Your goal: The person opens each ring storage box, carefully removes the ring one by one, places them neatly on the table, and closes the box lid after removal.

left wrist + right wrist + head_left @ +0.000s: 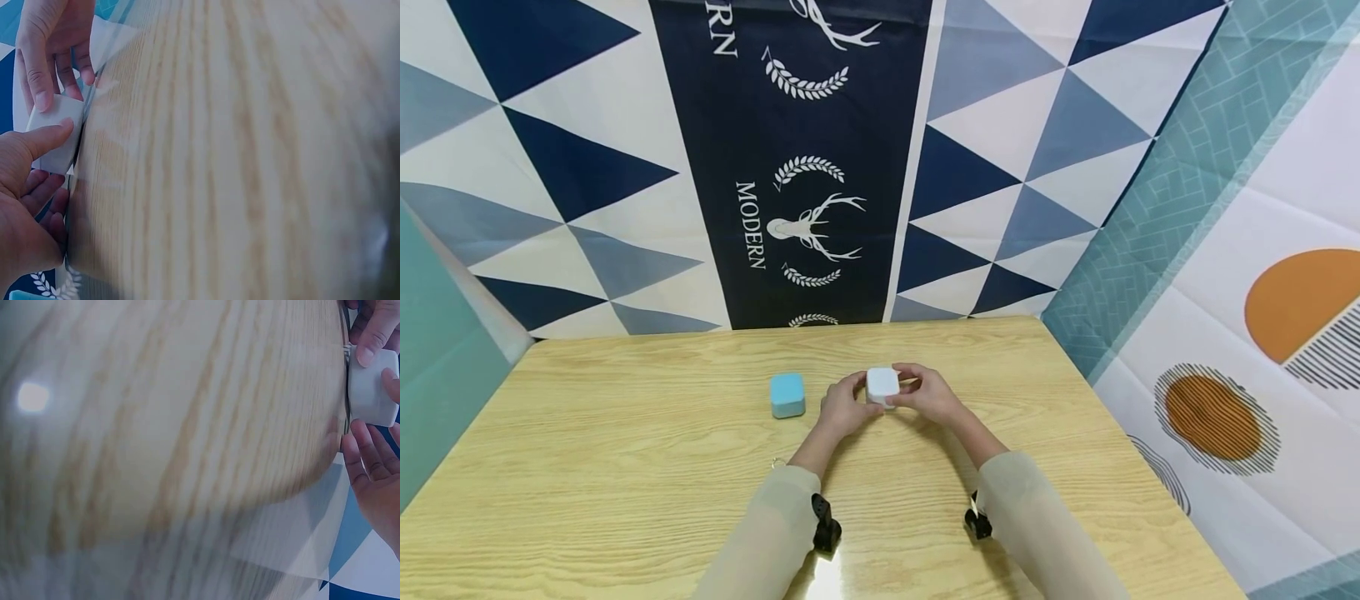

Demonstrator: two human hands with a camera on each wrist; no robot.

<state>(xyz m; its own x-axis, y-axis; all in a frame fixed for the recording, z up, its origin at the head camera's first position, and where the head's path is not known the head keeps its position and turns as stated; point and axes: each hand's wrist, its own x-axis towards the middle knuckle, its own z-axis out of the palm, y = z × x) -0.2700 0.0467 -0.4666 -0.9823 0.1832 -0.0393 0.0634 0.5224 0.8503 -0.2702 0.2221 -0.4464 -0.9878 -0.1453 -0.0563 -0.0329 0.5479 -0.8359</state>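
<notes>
A small white block with rounded corners is at the middle of the wooden table, between the two hands. My left hand grips its left side, the thumb pressed on the near face in the left wrist view. From the other side my right hand holds the same block, its thumb also on the near face and its fingers around the right side. To the left of the left hand sits a light blue block of similar shape, touched by neither hand.
The wooden table ends at the back against a patterned cloth with triangles and deer heads. More cloth hangs at the right and left. A thin ring-like thing shows beside the left sleeve.
</notes>
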